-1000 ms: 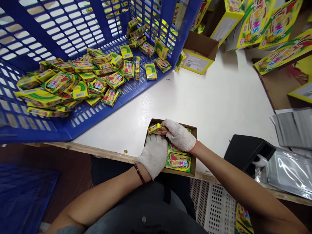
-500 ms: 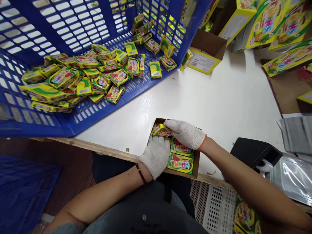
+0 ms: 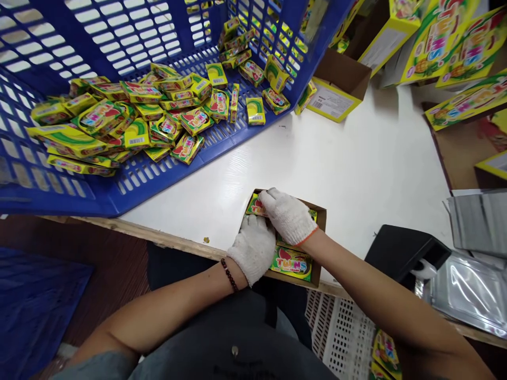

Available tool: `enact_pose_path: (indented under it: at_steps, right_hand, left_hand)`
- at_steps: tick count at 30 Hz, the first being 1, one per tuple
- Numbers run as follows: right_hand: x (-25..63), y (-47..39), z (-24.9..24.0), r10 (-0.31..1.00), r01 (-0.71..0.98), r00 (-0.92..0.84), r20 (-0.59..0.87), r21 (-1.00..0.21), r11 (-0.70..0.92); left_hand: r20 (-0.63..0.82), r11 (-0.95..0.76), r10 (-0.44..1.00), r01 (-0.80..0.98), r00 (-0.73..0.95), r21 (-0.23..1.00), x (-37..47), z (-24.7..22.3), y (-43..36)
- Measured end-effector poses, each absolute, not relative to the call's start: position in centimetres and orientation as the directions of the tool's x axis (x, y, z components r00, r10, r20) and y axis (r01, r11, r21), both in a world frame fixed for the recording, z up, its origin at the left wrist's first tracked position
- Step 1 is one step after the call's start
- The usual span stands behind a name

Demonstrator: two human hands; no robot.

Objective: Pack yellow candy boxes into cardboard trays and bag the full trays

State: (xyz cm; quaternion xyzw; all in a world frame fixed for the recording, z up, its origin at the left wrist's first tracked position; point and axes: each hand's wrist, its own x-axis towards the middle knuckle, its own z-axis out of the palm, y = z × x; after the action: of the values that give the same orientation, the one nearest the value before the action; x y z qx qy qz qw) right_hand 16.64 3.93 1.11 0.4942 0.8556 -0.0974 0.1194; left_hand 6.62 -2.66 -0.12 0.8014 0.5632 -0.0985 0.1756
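Observation:
An open cardboard box (image 3: 321, 232) sits at the front edge of the white table, with small yellow-green packs inside. One pack (image 3: 292, 263) lies face up in its near right part. My left hand (image 3: 254, 249), in a white knitted glove, lies over the box's left side, its fingers close together on the packs; what is under them is hidden. My right hand (image 3: 289, 215), gloved too, reaches over the far part, fingers bent down onto a pack (image 3: 256, 206) in the far left corner. Its fingertips are partly hidden, and both hands nearly touch.
A blue slatted basket (image 3: 158, 190) with many loose packs stands on its side at the left. An open carton (image 3: 332, 100) and bigger printed boxes (image 3: 435, 47) stand at the back right. A black device (image 3: 404, 253) and clear plastic trays (image 3: 471, 290) lie at the right.
My right hand has moved left and pressed lower onto the far left pack, which now lies flatter. My left hand has barely shifted. The view has moved slightly.

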Motion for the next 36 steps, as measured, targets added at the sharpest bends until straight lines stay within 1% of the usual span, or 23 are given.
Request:
enact_pose_path:
  at_steps: [2,4,6,10,14,17,20,22,26,28,31,33,36]
  right_hand:
    - [15.9,4.4,1.9,0.814,0.887,-0.423,-0.399,0.001,0.461]
    - [15.1,4.8,2.6,0.805,0.9,-0.371,-0.463,0.035,0.435]
    - [14.4,4.9,3.0,0.809,0.908,-0.339,-0.48,0.06,0.415]
    - [13.7,5.2,3.1,0.814,0.91,-0.311,-0.492,0.095,0.404]
    - [14.0,5.6,3.1,0.766,0.892,-0.342,-0.545,0.067,0.446]
    - [14.8,5.2,2.7,0.756,0.862,-0.421,-0.502,0.037,0.505]
    - [15.6,4.1,1.9,0.786,0.852,-0.445,-0.429,0.068,0.519]
    - [15.7,3.4,1.5,0.797,0.849,-0.443,-0.41,0.092,0.519]
    - [15.4,3.4,1.5,0.803,0.86,-0.426,-0.417,0.09,0.502]
    - [15.4,4.1,1.8,0.794,0.864,-0.417,-0.443,0.077,0.497]
    - [15.6,5.2,2.1,0.743,0.843,-0.465,-0.481,0.016,0.538]
    - [15.7,5.3,2.1,0.724,0.83,-0.49,-0.485,-0.006,0.557]
    - [15.4,4.0,1.6,0.774,0.842,-0.459,-0.436,0.063,0.535]
  left_hand:
    - [-0.345,-0.313,0.869,0.934,0.355,0.173,6.5,-0.4,-2.7]
    - [-0.331,-0.308,0.877,0.936,0.349,0.17,6.5,-0.7,-2.7]
    - [-0.322,-0.297,0.882,0.937,0.343,0.184,6.6,-0.9,-2.8]
    - [-0.347,-0.214,0.894,0.951,0.282,0.223,6.7,-1.0,-3.6]
    - [-0.389,-0.217,0.872,0.948,0.295,0.233,6.6,-0.4,-4.1]
    - [-0.41,-0.234,0.856,0.944,0.314,0.232,6.5,0.0,-4.0]
    - [-0.377,-0.267,0.862,0.936,0.339,0.229,6.5,0.0,-3.9]
    - [-0.365,-0.276,0.865,0.934,0.344,0.225,6.5,-0.1,-4.0]
    - [-0.377,-0.245,0.873,0.947,0.309,0.21,6.5,-0.3,-4.1]
    - [-0.359,-0.261,0.876,0.943,0.322,0.208,6.5,-0.3,-4.1]
    - [-0.342,-0.316,0.862,0.924,0.374,0.216,6.3,-0.2,-4.0]
    - [-0.348,-0.312,0.861,0.925,0.372,0.216,6.3,-0.3,-4.0]
    - [-0.341,-0.258,0.884,0.942,0.319,0.214,6.4,-0.7,-4.1]
